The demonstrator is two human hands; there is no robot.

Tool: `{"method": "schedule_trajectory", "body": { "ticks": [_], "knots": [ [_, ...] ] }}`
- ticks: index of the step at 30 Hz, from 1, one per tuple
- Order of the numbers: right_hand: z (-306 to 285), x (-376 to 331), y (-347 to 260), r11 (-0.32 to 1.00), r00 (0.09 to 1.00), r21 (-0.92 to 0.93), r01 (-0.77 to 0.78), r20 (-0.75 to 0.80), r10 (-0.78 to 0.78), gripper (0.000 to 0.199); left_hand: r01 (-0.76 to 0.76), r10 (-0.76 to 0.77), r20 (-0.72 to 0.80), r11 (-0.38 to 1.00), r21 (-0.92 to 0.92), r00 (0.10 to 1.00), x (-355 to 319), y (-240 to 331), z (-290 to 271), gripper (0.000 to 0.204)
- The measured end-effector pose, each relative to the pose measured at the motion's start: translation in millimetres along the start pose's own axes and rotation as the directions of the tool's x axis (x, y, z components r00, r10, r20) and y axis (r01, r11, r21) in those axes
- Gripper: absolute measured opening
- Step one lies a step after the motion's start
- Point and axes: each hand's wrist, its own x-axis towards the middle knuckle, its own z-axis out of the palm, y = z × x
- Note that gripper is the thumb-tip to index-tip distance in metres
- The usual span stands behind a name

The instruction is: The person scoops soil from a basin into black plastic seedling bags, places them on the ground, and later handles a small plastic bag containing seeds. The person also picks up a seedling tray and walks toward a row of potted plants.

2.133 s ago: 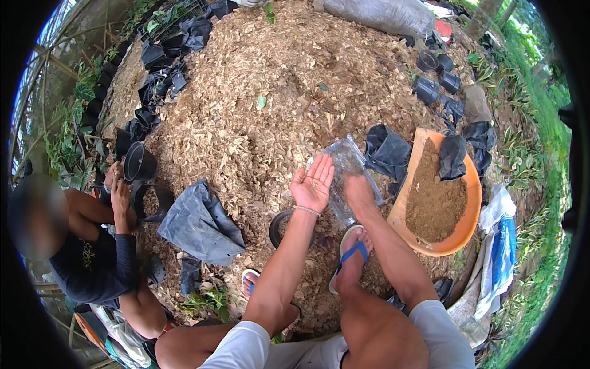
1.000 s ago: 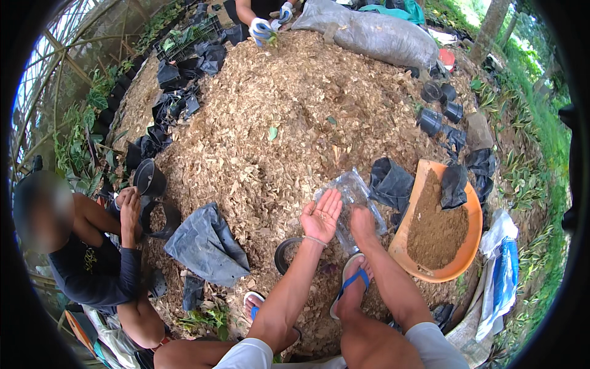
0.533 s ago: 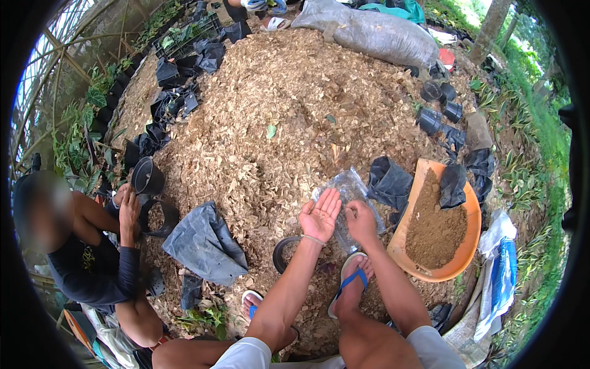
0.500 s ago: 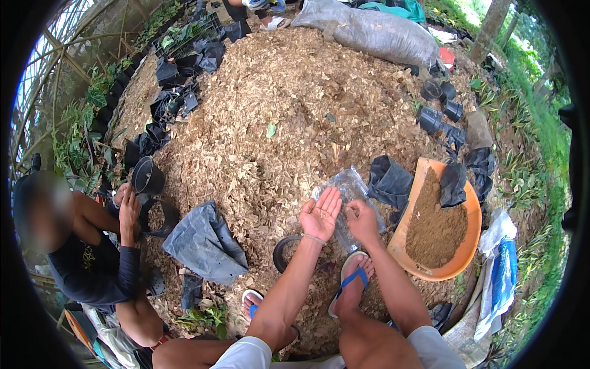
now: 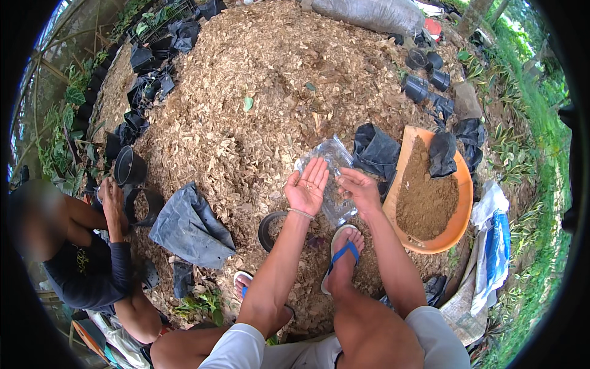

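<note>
Your left hand (image 5: 306,189) is spread, palm up; your right hand (image 5: 361,192) has its fingertips drawn together, cannot tell on what. Clear, rectangular plastic container (image 5: 334,210) on the ground behind and between them. Surface: tan, flaky dry litter (image 5: 246,58). From your hands: orange, curved plastic tub (image 5: 465,195) of brown soil (image 5: 430,206), 3 o'clock; long, stuffed grey sack (image 5: 375,15), 12; dark-sleeved co-worker (image 5: 86,277), 8 to 9; green foliage (image 5: 531,203), farther out at 3.

The clear tray (image 5: 337,211) is showing glossy plastic. The orange basin (image 5: 464,206) is looking smooth, its brown soil (image 5: 427,206) appearing matt and rough.
</note>
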Motion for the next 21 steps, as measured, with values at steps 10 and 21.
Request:
{"method": "schedule_trajectory", "body": {
  "ticks": [10, 21],
  "knots": [
    [1, -7, -5, 0.936, 0.998, -0.346, 0.060, 0.014, -0.058, 0.019, 0.014, -0.014, 0.030, 1.000, 0.002, 0.999, -4, 3, 1, 0.063],
    [-12, -14, -10, 0.331, 0.828, -0.827, 0.455, 0.256, -0.499, 0.017, 0.031, -0.032, 0.074, 0.999, 0.017, 0.997, -6, 7, 2, 0.063]
  ]
}}
